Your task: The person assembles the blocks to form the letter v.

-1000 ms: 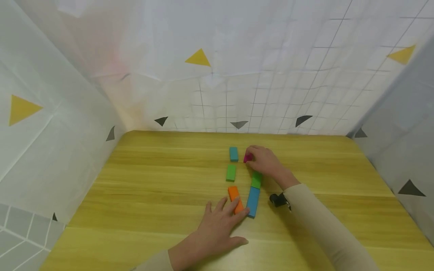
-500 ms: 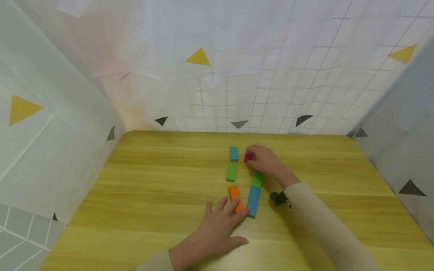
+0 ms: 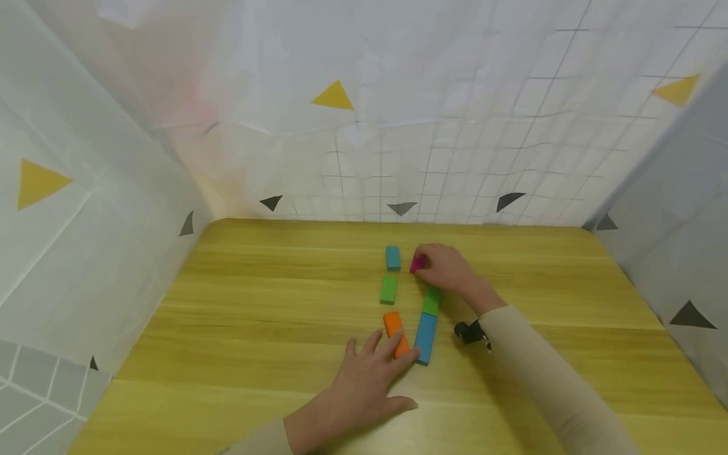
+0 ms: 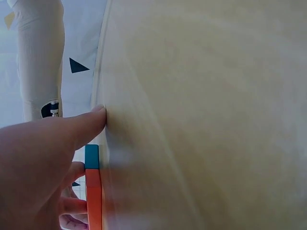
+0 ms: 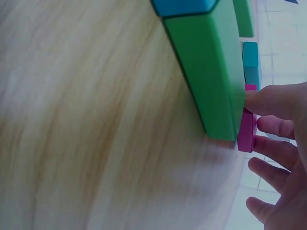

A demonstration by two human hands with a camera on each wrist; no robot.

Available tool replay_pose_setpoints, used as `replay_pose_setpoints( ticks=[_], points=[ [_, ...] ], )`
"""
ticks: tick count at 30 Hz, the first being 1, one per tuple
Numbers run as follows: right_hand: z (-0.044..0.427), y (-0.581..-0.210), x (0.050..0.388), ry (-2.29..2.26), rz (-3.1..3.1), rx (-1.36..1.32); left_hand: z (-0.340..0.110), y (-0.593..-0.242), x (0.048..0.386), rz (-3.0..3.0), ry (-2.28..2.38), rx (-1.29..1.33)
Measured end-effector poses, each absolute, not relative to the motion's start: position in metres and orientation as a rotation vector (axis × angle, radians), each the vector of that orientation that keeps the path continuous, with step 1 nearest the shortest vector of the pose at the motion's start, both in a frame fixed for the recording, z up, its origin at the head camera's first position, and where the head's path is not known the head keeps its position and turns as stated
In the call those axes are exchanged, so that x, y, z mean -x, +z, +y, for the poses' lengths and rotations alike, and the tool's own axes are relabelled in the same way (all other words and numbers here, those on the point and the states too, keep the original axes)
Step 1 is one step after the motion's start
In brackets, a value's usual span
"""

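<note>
Near the back of the table, my right hand (image 3: 446, 270) pinches a small magenta block (image 3: 418, 263) between thumb and fingers. In the right wrist view that magenta block (image 5: 246, 132) stands at the far end of a green block (image 5: 206, 76). The green block (image 3: 432, 302) lies end to end with a long blue block (image 3: 426, 338), both partly covered in the head view. My left hand (image 3: 366, 382) is spread flat, with fingertips on an orange block (image 3: 392, 323) and touching the near end of the blue one. Its thumb rests apart on the wood.
A second green block (image 3: 388, 290) and a teal block (image 3: 393, 258) form a loose row beyond the orange one, with gaps between. A black wrist camera (image 3: 469, 332) hangs below the right sleeve. White sheets (image 3: 256, 145) enclose the wooden table (image 3: 256, 316) at the back and sides.
Hardly anything differs. Both hands and the blocks keep their places, apart from a very slight shift of the whole head view.
</note>
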State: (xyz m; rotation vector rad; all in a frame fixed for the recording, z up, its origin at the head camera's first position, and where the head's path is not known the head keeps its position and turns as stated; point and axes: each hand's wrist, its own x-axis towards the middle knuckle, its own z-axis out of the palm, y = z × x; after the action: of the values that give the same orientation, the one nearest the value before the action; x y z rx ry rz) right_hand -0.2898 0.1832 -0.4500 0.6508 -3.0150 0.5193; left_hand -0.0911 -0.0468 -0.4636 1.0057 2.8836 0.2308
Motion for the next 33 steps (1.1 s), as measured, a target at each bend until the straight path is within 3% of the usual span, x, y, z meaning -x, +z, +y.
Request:
replay_pose_setpoints(
  ticks=[33],
  points=[
    [0.202, -0.441, 0.281, 0.435, -3.004, -0.690, -0.047, -0.465, 0.090, 2.876, 0.240, -0.991]
  ],
)
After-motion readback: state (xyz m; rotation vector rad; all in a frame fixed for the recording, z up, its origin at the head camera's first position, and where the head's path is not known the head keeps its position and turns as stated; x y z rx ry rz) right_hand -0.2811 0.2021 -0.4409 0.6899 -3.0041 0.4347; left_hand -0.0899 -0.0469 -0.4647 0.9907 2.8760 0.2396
